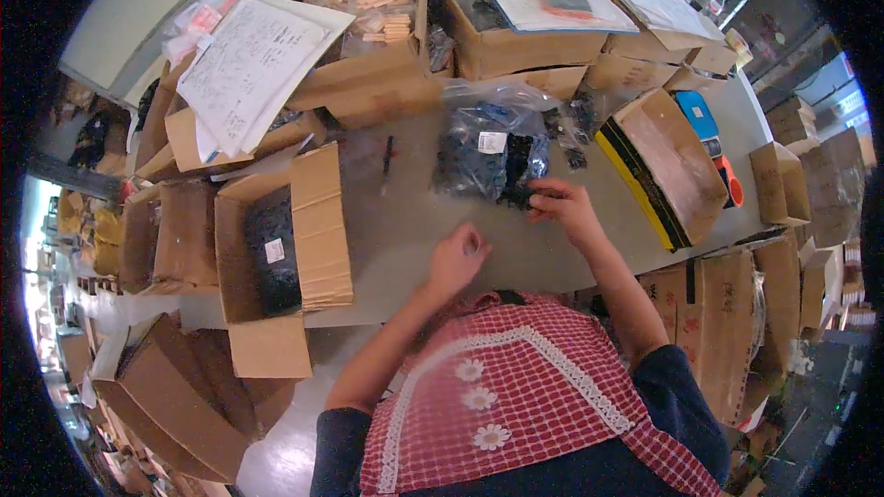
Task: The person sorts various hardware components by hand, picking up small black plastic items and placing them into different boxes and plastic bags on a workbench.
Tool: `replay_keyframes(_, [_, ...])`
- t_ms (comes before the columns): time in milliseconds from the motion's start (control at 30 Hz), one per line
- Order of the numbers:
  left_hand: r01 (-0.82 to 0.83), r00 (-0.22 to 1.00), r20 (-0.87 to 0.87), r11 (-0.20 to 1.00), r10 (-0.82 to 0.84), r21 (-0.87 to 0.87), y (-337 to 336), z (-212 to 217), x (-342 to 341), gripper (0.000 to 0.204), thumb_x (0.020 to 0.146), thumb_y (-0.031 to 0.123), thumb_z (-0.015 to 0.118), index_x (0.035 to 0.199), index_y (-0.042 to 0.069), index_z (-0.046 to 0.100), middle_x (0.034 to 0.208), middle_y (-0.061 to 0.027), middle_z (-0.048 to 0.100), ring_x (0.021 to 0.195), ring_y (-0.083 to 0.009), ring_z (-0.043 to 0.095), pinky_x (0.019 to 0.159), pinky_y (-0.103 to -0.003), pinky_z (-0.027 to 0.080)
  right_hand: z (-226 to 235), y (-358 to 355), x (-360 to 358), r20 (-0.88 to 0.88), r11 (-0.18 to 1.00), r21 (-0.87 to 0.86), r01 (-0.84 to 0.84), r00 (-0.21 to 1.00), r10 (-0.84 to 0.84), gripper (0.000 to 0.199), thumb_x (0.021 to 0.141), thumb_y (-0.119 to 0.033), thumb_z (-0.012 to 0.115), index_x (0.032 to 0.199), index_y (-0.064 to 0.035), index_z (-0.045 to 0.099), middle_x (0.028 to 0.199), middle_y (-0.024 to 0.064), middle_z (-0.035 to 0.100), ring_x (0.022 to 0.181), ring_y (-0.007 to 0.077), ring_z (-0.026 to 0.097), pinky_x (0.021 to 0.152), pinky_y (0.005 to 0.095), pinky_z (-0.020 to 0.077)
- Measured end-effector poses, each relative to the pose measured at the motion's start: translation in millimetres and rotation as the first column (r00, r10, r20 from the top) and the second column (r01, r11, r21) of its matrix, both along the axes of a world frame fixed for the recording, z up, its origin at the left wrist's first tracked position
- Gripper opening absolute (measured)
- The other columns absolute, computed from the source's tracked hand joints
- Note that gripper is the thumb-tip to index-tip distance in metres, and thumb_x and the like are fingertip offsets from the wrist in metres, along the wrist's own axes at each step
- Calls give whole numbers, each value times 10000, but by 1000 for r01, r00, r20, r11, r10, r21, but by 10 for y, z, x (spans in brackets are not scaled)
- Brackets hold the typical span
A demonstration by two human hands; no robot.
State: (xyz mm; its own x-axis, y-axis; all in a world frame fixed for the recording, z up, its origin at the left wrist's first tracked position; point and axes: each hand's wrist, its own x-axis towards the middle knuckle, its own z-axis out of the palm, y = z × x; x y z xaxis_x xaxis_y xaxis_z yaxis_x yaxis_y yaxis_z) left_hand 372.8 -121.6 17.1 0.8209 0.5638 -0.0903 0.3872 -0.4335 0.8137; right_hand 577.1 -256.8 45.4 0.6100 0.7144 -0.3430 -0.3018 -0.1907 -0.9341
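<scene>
On the table lies a clear plastic bag (460, 152) with black pieces inside and a white label on it. My right hand (564, 209) is at the bag's near right edge, thumb and fingers pinched on a small dark piece (517, 195) whose kind I cannot make out. Nearer to me, below the bag, my left hand (459, 260) hovers with its fingers curled together. Anything between those fingers is too small or hidden to name. A thin black pen-like stick (388, 161) rests left of the bag.
An open carton (322, 239) with a labelled dark bag stands at the left. On the right are a yellow-and-black edged box (668, 170), a blue object (697, 117) and an orange tape roll (729, 182). Full cartons (378, 92) and written papers (253, 74) line the back.
</scene>
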Motion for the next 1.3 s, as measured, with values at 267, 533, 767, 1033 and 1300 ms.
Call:
replay_keyframes(267, [80,994,82,993,-73,-89,-90,115,274,250,770,281,714,869,93,582,786,-100,639,740,-268,636,662,-365,493,418,-60,-146,-144,988,132,-84,984,103,236,791,-24,673,1017,24,621,902,89,639,798,207,644,730,362,562])
replay_keyframes(533, [63,988,152,979,-33,-196,-147,150,348,248,763,242,723,859,76,567,772,-109,624,723,-258,617,668,-355,484,372,-1,-208,-43,964,170,-205,976,216,220,792,3,662,1007,10,619,926,68,631,834,189,633,760,359,554])
replay_keyframes(767, [61,959,282,976,1,-210,-119,150,288,198,755,137,696,870,65,552,788,-96,626,745,-225,622,680,-329,480,522,55,-308,-313,956,220,-193,914,256,225,803,-23,625,1025,1,599,944,80,622,849,192,634,757,364,554])
replay_keyframes(1033, [83,925,380,965,18,-249,-170,67,310,225,731,90,708,887,54,550,802,-99,624,738,-198,610,674,-306,475,509,52,-354,-500,944,243,-221,806,317,233,818,-41,577,1047,2,572,917,96,619,812,200,632,749,386,573])
replay_keyframes(1300, [46,922,387,983,26,-177,-159,61,323,243,726,98,714,895,50,545,791,-127,615,713,-254,605,650,-337,473,526,100,-361,-487,961,158,-228,828,277,221,815,-40,577,1030,9,585,892,101,624,756,199,628,693,381,581])
